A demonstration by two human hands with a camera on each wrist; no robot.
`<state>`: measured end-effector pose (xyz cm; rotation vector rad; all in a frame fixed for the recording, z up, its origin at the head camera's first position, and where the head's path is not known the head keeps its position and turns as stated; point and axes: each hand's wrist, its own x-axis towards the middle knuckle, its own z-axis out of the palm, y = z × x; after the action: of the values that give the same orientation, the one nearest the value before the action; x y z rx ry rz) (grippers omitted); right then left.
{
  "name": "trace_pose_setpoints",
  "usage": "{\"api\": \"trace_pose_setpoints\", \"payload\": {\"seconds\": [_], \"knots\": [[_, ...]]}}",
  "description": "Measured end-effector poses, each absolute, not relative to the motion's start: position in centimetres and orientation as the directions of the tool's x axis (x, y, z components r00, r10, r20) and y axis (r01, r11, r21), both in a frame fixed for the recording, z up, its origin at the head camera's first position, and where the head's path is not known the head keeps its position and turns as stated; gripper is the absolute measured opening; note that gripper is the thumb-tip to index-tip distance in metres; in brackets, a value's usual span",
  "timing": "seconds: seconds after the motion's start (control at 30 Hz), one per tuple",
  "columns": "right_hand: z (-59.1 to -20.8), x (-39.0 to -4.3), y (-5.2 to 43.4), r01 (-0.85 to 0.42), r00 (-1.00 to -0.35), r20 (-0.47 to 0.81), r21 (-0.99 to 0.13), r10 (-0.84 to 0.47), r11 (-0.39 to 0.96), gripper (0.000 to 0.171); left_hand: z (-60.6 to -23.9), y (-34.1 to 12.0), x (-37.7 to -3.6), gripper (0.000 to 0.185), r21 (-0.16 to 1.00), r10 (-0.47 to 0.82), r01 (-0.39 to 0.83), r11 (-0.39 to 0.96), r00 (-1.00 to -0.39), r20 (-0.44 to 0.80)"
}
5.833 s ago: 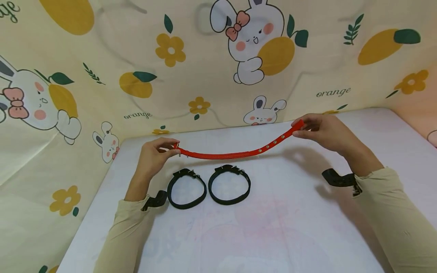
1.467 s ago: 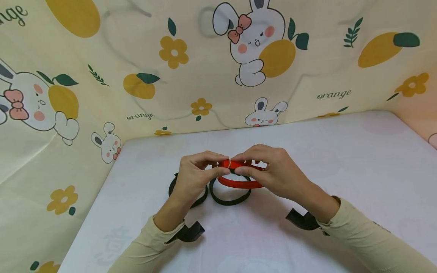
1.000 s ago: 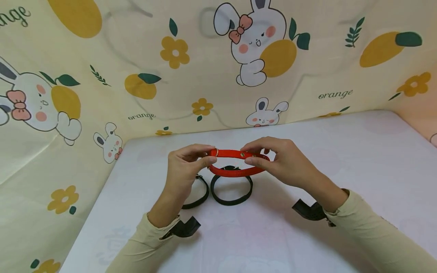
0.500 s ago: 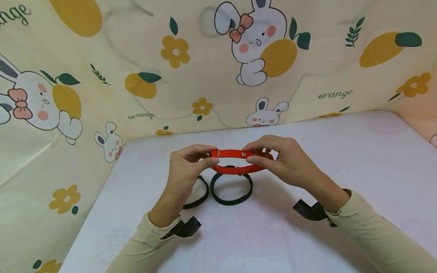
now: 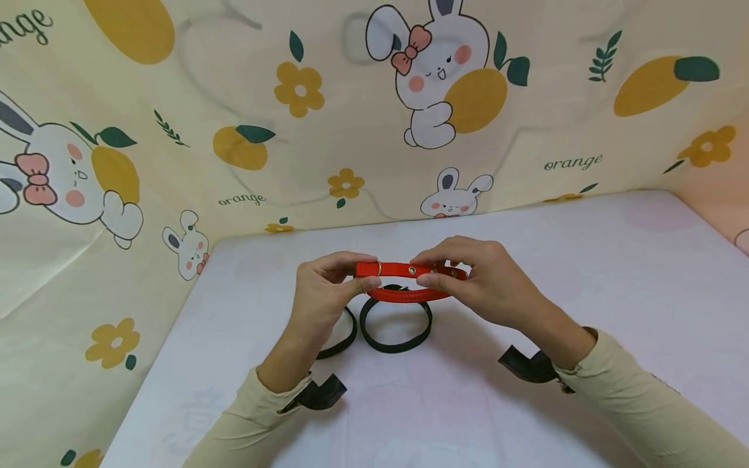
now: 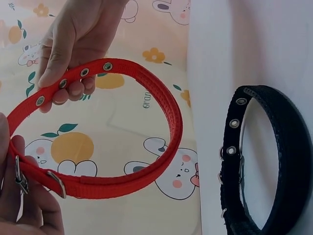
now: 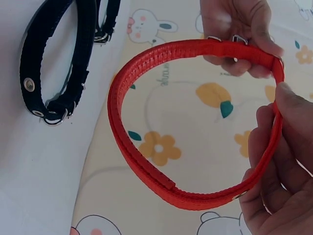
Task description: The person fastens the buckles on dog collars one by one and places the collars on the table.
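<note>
A red collar (image 5: 398, 269) is bent into a loop above the table, its eyelets showing along the strap. My left hand (image 5: 318, 292) pinches it at the buckle end between thumb and fingers. The eyeleted end is gripped by my right hand (image 5: 486, 279). In the left wrist view, a metal buckle (image 6: 20, 177) and a ring (image 6: 57, 184) sit by the left fingers. The right wrist view shows the strap passing from one hand to the other. Below lie two looped black collars, one (image 5: 395, 348) in the middle, the other (image 5: 354, 328) partly hidden by my left hand.
The white table (image 5: 526, 422) meets a cream cloth backdrop (image 5: 328, 149) printed with rabbits, flowers and oranges. Black bands (image 5: 529, 365) are at both wrists. The black collars lie close beneath the hands.
The red collar, earlier stretched out between both hands, is now looped. The hands came close together, then parted a little; over the last half second the left shifted slightly right. The black collars stayed put.
</note>
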<state>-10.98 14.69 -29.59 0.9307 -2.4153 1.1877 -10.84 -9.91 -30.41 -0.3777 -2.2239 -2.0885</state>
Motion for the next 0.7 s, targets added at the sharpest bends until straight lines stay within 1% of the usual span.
{"api": "trace_pose_setpoints", "payload": {"seconds": [0.7], "knots": [[-29.82, -10.60, 14.16, -0.644, -0.764, 0.475, -0.587, -0.435, 0.491, 0.024, -30.84, -9.11, -10.63, 0.027, 0.977, 0.182, 0.213, 0.018, -0.961, 0.207]]}}
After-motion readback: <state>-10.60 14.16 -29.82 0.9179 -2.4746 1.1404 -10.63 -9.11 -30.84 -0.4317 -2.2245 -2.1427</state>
